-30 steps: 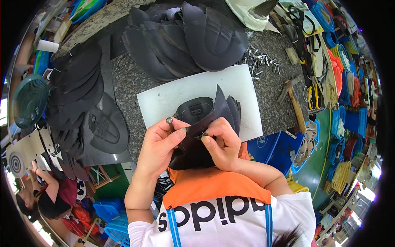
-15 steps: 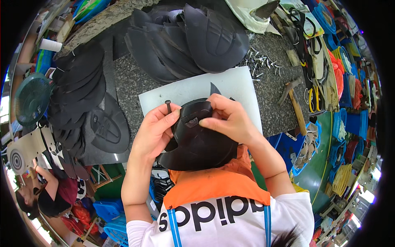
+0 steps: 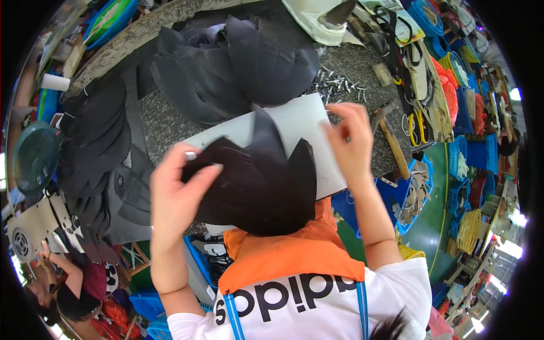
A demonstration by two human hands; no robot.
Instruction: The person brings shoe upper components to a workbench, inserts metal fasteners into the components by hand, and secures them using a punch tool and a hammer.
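Note:
Black leather-like shoe upper piece point(image 3: 255, 187), curved with pointed flaps, is raised over a white board point(image 3: 300, 119). At its left edge my left hand point(image 3: 181, 181) grips it between thumb and fingers. A small shiny metal thing point(image 3: 191, 155) shows at those fingers; whether it is a tool's end or a ring I cannot tell. My right hand point(image 3: 352, 141) is off the piece, over the board's right edge, with fingers bent and thumb apart, slightly blurred. A small dark spot shows between its fingers, too unclear to name.
Stacked black upper pieces point(image 3: 249, 62) lie beyond the board, more point(image 3: 96, 136) at the left. Small metal pieces point(image 3: 340, 85) are scattered at the far right, near a wooden-handled hammer point(image 3: 395, 147) and yellow-handled scissors point(image 3: 419, 127). A blue basket point(image 3: 405, 226) holds scraps. Another person point(image 3: 79, 283) sits at lower left.
The right hand has let go of the piece and moved right. The piece has been turned over and shifted left in my left hand, and the view has shifted.

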